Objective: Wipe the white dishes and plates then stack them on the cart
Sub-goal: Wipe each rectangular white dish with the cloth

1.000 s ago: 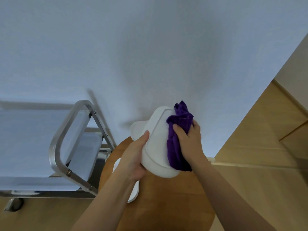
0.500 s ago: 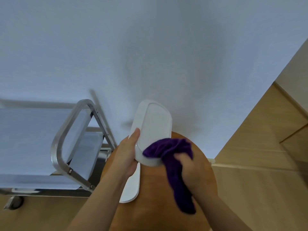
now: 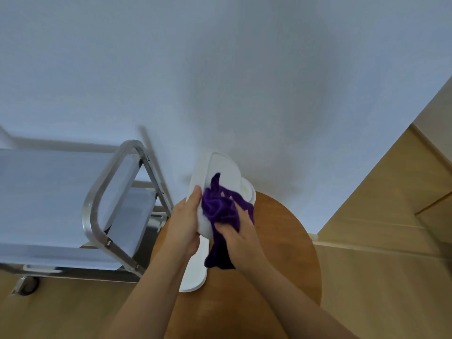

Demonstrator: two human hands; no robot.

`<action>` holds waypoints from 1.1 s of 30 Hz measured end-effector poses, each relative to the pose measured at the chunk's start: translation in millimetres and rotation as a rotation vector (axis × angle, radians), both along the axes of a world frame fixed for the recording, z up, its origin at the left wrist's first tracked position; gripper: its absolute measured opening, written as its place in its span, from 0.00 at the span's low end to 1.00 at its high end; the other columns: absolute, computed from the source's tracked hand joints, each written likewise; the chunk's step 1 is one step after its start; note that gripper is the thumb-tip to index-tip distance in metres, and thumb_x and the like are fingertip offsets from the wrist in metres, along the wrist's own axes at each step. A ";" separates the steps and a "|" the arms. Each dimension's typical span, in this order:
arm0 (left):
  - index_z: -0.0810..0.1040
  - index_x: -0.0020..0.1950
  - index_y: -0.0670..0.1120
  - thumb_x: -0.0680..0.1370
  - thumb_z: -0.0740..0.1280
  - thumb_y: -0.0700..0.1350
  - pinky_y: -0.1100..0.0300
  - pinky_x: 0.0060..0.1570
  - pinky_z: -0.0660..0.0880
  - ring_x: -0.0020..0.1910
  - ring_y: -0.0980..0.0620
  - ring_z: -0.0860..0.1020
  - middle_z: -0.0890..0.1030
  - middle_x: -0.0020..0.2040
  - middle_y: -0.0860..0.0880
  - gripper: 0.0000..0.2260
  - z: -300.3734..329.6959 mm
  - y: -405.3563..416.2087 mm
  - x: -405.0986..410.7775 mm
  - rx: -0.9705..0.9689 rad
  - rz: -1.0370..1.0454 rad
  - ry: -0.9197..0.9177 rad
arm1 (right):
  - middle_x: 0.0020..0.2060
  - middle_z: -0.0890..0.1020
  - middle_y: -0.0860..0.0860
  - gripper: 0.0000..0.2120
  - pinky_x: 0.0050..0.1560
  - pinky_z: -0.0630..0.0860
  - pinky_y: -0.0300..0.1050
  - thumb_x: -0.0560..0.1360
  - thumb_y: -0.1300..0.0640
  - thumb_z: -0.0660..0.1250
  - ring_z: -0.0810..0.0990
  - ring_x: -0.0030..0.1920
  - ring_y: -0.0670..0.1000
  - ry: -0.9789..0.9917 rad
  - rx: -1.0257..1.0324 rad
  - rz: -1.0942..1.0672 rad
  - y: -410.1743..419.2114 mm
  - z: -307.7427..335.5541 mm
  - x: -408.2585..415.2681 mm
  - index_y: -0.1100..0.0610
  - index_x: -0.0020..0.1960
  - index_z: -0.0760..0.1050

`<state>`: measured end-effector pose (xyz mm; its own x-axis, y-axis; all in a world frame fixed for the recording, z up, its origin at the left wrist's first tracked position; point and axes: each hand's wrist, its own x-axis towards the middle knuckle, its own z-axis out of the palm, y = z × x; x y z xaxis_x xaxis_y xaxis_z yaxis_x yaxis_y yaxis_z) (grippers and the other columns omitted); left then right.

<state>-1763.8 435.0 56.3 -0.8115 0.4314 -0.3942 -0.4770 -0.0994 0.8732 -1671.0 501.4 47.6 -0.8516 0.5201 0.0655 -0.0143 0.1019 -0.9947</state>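
Crucially, the white oblong ceramic dish (image 3: 221, 171) stood tilted on edge above the round wooden table (image 3: 288, 243), its long axis running up and away from the person toward the pale wall, with its underside facing the right hand. The left hand (image 3: 186, 223) gripped the dish's left rim, thumb laid up along the edge and fingers curled behind out of sight, so the cart lay on the holding hand's own side. The right hand (image 3: 241, 234) had its fingers bunched on a crumpled purple cloth (image 3: 221, 211), pressing it against the lower half of the dish; a tail of cloth hung down below the hand.

More white dishes waited on the table: a flat white plate (image 3: 195, 272) lay just under the left wrist near the table's left edge, and another white dish (image 3: 248, 189) showed behind the held one, touching or just beside it; I could not tell which.

The steel-framed cart with grey shelves (image 3: 97, 199) stood to the left, its tubular end frame close to the table edge. Its top shelf looked open for stacking, judging by what showed. I judged wiping unfinished, and the carry leftward would need the dish lifted over that raised frame rail, the likeliest thing to clip.
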 end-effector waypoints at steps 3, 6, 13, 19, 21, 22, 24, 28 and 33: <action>0.75 0.59 0.44 0.79 0.61 0.56 0.50 0.46 0.77 0.52 0.43 0.80 0.81 0.53 0.43 0.17 -5.7 -9.4 -11.0 -0.081 0.097 -0.024 | 0.37 0.80 0.40 0.06 0.41 0.74 0.32 0.72 0.52 0.62 0.78 0.39 0.41 -0.115 -0.059 0.105 -3.0 -18.4 16.3 0.43 0.45 0.76; 0.73 0.53 0.47 0.79 0.61 0.55 0.55 0.40 0.75 0.46 0.47 0.78 0.79 0.49 0.46 0.13 -12.2 -14.9 -14.5 -0.286 0.119 0.132 | 0.29 0.79 0.44 0.11 0.31 0.71 0.34 0.76 0.56 0.62 0.76 0.30 0.43 -0.273 -0.140 -0.015 11.4 -29.7 22.0 0.47 0.36 0.78; 0.72 0.65 0.51 0.82 0.54 0.51 0.64 0.40 0.76 0.39 0.55 0.78 0.79 0.45 0.53 0.14 -38.7 -15.4 26.2 -1.043 -0.413 1.134 | 0.50 0.83 0.52 0.18 0.55 0.78 0.56 0.71 0.42 0.69 0.81 0.52 0.56 -0.195 -0.714 -0.236 34.8 -22.1 -10.5 0.50 0.57 0.74; 0.61 0.75 0.53 0.77 0.52 0.66 0.61 0.60 0.71 0.62 0.54 0.74 0.74 0.66 0.55 0.29 -53.4 -24.8 43.3 -0.876 -0.534 1.130 | 0.44 0.83 0.57 0.10 0.44 0.79 0.52 0.71 0.62 0.69 0.82 0.45 0.58 -0.321 -0.546 -0.298 38.7 -33.3 -5.0 0.57 0.52 0.76; 0.63 0.74 0.52 0.74 0.55 0.67 0.55 0.68 0.63 0.70 0.52 0.66 0.67 0.73 0.53 0.32 -62.2 -37.0 30.2 -0.837 -0.350 0.946 | 0.41 0.83 0.56 0.08 0.39 0.78 0.49 0.73 0.64 0.67 0.82 0.42 0.57 -0.319 -0.611 -0.319 44.5 -41.6 0.9 0.58 0.51 0.75; 0.64 0.73 0.51 0.74 0.57 0.65 0.52 0.68 0.64 0.70 0.50 0.67 0.67 0.73 0.52 0.31 -65.9 -43.4 21.9 -0.854 -0.264 0.834 | 0.40 0.83 0.55 0.07 0.38 0.77 0.48 0.73 0.63 0.68 0.82 0.41 0.56 -0.323 -0.633 -0.314 45.7 -44.9 2.0 0.59 0.51 0.76; 0.70 0.68 0.49 0.77 0.62 0.57 0.53 0.59 0.73 0.61 0.49 0.74 0.73 0.67 0.48 0.21 -73.1 -53.3 6.8 -0.778 -0.244 0.476 | 0.39 0.84 0.55 0.07 0.39 0.78 0.49 0.73 0.62 0.69 0.82 0.41 0.57 -0.351 -0.628 -0.293 44.1 -51.2 0.5 0.59 0.51 0.77; 0.77 0.48 0.51 0.80 0.63 0.47 0.60 0.42 0.77 0.49 0.50 0.78 0.80 0.51 0.49 0.04 -96.3 -68.3 -3.3 -0.480 -0.224 0.091 | 0.38 0.85 0.52 0.07 0.45 0.80 0.51 0.72 0.60 0.71 0.84 0.42 0.56 -0.386 -0.546 -0.283 34.6 -66.0 -9.9 0.57 0.49 0.78; 0.77 0.47 0.50 0.80 0.62 0.47 0.61 0.38 0.75 0.47 0.51 0.77 0.79 0.47 0.51 0.05 -135.5 -84.5 -14.9 -0.469 0.002 0.014 | 0.43 0.82 0.52 0.10 0.43 0.78 0.48 0.73 0.53 0.71 0.81 0.44 0.54 -0.464 -0.455 -0.334 25.0 -81.7 -21.1 0.54 0.51 0.75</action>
